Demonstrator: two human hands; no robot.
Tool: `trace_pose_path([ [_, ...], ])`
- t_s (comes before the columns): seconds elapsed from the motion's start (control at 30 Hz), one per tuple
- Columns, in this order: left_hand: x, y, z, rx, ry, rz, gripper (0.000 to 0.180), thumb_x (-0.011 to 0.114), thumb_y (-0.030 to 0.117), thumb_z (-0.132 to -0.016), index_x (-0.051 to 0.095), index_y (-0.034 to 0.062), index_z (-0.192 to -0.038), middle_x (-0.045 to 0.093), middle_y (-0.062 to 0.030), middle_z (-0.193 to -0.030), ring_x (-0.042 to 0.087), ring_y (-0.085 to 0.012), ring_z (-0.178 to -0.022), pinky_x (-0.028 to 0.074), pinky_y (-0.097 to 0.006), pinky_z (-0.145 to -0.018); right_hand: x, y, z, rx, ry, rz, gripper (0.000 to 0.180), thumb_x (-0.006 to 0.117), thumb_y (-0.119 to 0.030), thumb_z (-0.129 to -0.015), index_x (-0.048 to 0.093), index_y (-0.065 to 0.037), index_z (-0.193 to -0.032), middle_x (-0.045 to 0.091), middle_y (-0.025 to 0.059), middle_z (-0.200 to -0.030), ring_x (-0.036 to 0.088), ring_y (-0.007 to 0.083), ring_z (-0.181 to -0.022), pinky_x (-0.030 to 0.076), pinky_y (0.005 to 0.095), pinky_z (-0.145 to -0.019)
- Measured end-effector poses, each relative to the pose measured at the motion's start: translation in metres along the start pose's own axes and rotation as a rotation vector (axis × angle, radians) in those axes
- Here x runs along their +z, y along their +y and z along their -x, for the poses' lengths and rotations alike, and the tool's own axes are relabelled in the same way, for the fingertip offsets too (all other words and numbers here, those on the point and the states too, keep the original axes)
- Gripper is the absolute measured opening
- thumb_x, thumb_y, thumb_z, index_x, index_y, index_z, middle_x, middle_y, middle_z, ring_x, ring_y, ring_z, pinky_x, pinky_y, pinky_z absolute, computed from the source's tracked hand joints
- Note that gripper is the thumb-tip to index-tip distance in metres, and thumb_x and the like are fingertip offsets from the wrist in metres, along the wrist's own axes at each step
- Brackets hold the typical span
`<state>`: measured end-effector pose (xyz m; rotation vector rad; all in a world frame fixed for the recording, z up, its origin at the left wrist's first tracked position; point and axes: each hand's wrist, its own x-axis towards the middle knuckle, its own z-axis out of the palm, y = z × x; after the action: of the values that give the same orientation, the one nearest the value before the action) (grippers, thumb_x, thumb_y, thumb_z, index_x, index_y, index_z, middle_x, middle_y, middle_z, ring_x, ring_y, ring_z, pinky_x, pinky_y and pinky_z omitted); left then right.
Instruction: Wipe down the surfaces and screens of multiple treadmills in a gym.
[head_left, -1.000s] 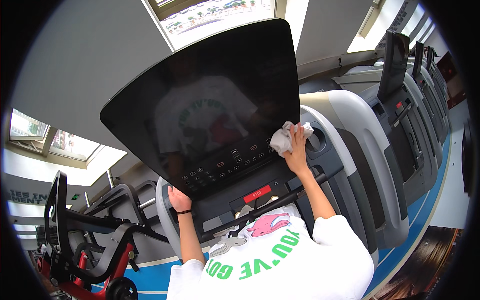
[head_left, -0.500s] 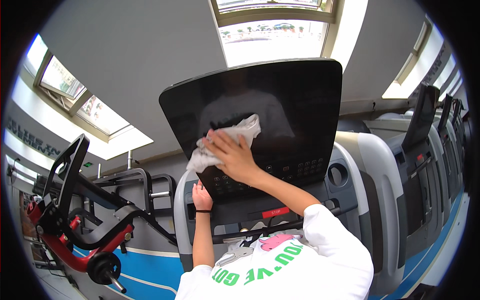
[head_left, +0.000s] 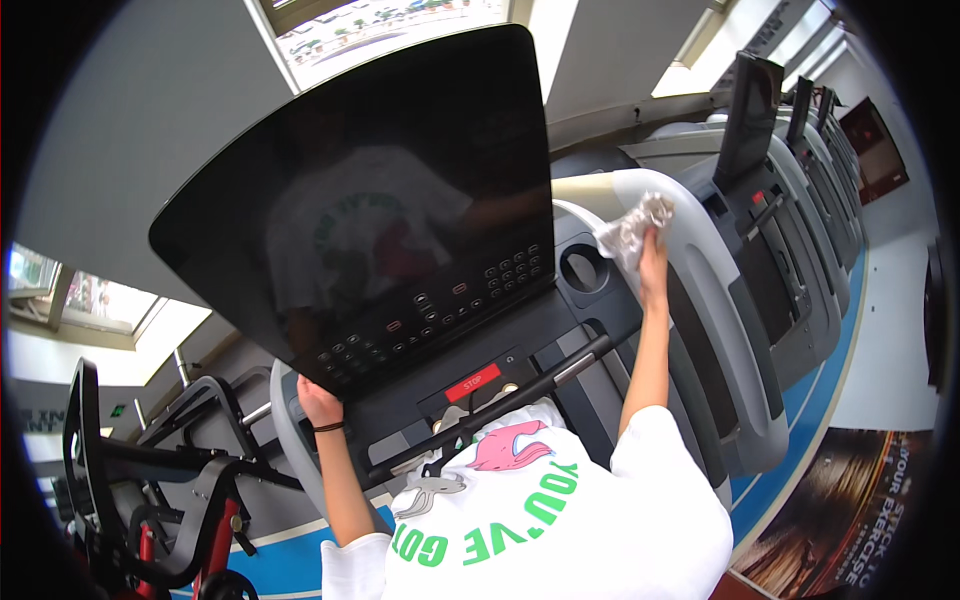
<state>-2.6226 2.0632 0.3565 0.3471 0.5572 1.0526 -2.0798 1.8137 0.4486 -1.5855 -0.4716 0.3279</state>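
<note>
The treadmill's large black screen (head_left: 400, 180) stands tilted in front of me, its lower part lined with button markings and its glossy face reflecting my white shirt. My right hand (head_left: 653, 268) is out to the right of the screen, beside the round cup holder (head_left: 584, 267). Its fingers are closed on a crumpled white cloth (head_left: 632, 228). My left hand (head_left: 320, 403) is at the screen's lower left corner, against the console. Its fingers are mostly hidden there. Below the screen are a red stop button (head_left: 472, 383) and a black handlebar (head_left: 530, 392).
More treadmills (head_left: 765, 200) stand in a row to the right. At the left is a black and red weight machine (head_left: 150, 470). A dark poster (head_left: 850, 500) lies at the lower right. Windows (head_left: 390, 25) are behind the screen.
My right hand has left the screen's face and moved right with the cloth, which is now bunched up in it. The view has turned to the right. My left hand stays by the lower left corner.
</note>
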Motion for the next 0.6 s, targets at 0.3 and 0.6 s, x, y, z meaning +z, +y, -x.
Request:
trace_pose_path([
  [0.3, 0.023, -0.012, 0.003, 0.090, 0.036, -0.220, 0.045, 0.028, 0.031, -0.095, 0.049, 0.0027, -0.122, 0.056, -0.0126, -0.121, 0.055, -0.0278, -0.110, 0.044, -0.041, -0.095, -0.033, 0.064, 0.026, 0.033, -0.171, 1.276, 0.055, 0.052, -0.041, -0.088, 0.033, -0.039, -0.139, 0.021, 0.0215, -0.148, 0.023, 0.0455, -0.133, 0.022, 0.0692, -0.097],
  [0.6, -0.006, -0.014, 0.016, 0.190, 0.105, -0.487, 0.048, 0.032, 0.042, -0.094, 0.055, 0.0049, -0.114, 0.062, -0.0111, -0.104, 0.060, -0.0271, -0.098, 0.049, -0.038, -0.087, 0.054, 0.074, -0.084, -0.039, -0.496, 1.324, 0.051, 0.049, -0.049, -0.085, 0.044, -0.033, -0.133, 0.030, 0.0206, -0.144, 0.029, 0.0379, -0.133, 0.031, 0.0647, -0.095],
])
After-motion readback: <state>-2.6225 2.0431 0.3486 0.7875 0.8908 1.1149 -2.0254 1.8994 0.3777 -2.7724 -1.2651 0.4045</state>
